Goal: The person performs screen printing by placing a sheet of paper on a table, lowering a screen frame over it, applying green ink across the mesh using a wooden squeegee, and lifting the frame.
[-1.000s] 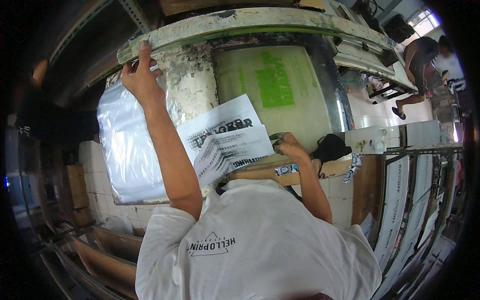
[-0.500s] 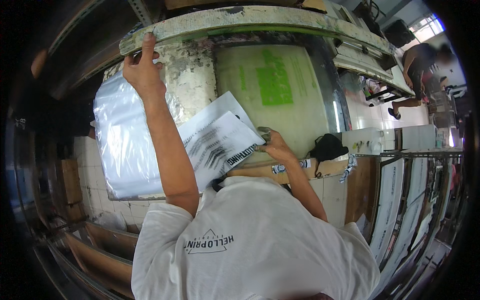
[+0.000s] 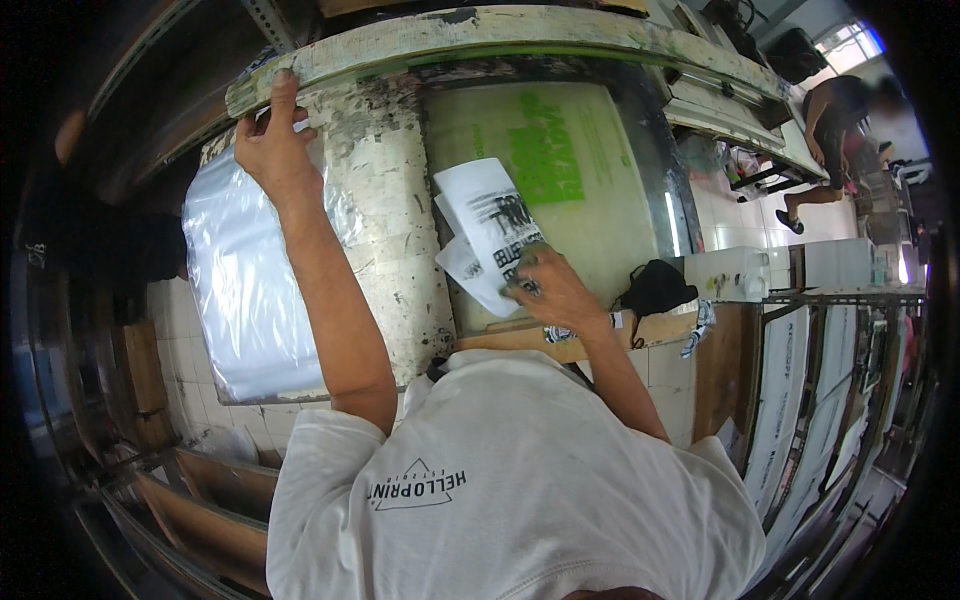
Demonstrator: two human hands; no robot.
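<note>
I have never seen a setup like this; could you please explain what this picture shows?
There is no machine here: these are a person's bare hands, seen from above by a fisheye camera on their head, which bends straight edges. The left hand touches the left end of a stained wooden bar with its thumb. The right hand holds white printed papers over a pale panel with green printing. Clear plastic sheets lie to the left on the worn worktop.

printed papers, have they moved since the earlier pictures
Yes, rightward: the printed papers, earlier partly left of the green-printed panel, are now mostly over it.
</note>
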